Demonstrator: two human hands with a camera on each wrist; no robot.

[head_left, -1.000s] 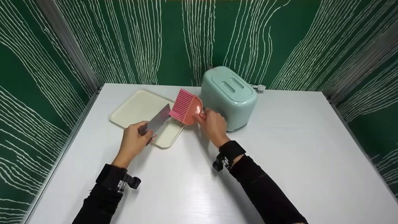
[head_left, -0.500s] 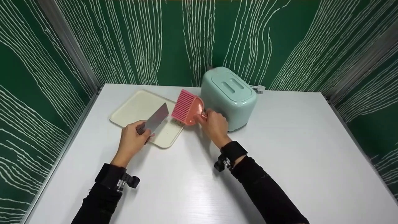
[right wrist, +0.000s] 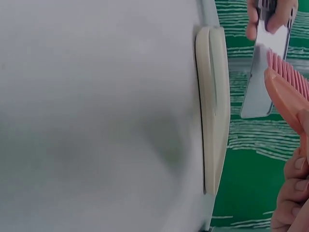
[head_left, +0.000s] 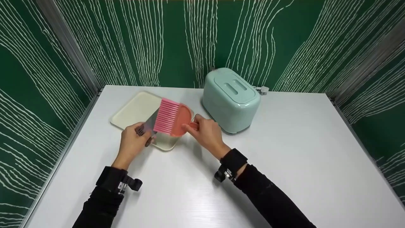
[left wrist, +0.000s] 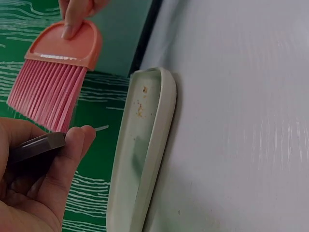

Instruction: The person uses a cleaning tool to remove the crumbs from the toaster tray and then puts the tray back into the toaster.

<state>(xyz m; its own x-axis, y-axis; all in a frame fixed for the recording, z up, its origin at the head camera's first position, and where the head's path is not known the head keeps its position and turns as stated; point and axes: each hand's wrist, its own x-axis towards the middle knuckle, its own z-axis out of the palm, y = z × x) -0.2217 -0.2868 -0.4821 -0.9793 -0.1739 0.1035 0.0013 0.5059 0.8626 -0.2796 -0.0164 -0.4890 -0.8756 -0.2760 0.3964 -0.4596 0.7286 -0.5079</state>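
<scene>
My left hand (head_left: 131,142) pinches a flat metal scraper (right wrist: 260,92) by its dark handle, blade tilted above the tray. In my right hand (head_left: 207,131) is a small pink brush (head_left: 178,118), its handle gripped with the thumb laid on the orange-pink base. The brush's pink bristles cover much of the blade in the head view and seem to touch it. Below both tools lies a cream tray (head_left: 129,110). Brown crumbs (left wrist: 140,110) show on the tray in the left wrist view.
A mint-green toaster (head_left: 232,101) stands behind and right of my right hand, with a white plug (head_left: 264,90) behind it. Everything rests on a white table (head_left: 284,152). Green walls (head_left: 177,44) with white lines enclose its back and sides.
My right hand has moved the brush left and nearer to me, from beside the blade to over it. The left hand has shifted only slightly. Tray and toaster have stayed put.
</scene>
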